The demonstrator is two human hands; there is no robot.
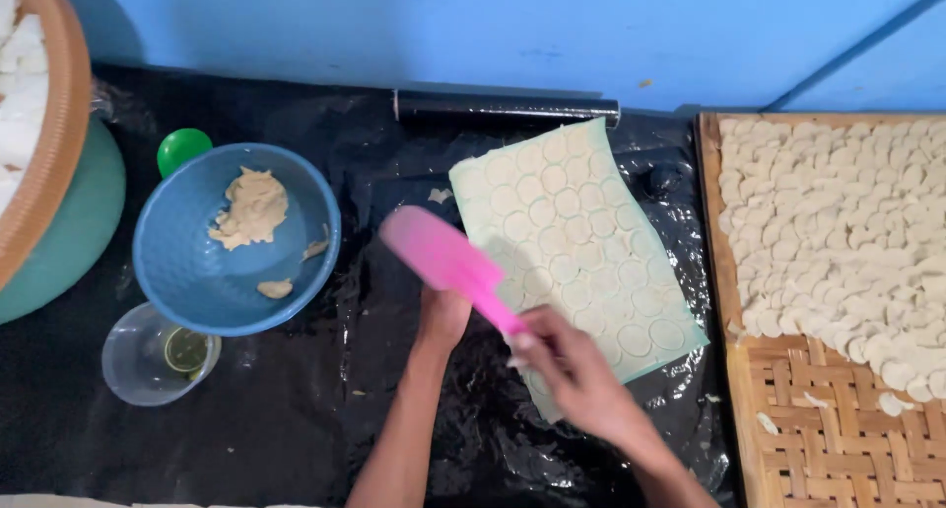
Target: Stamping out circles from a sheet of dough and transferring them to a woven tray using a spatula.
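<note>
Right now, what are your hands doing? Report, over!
Right hand gripping pink spatula, blade raised over the dough sheet. Left hand resting at the sheet's near edge. Cut circles all over the sheet, nothing blocking it.

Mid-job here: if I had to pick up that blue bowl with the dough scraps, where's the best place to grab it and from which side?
Probably the rim of the blue bowl on its right side, coming from the right over the black sheet. That edge is bare and open. The left and lower rim are crowded by the teal basin and the clear cup, and the green ball sits at the top.
</note>
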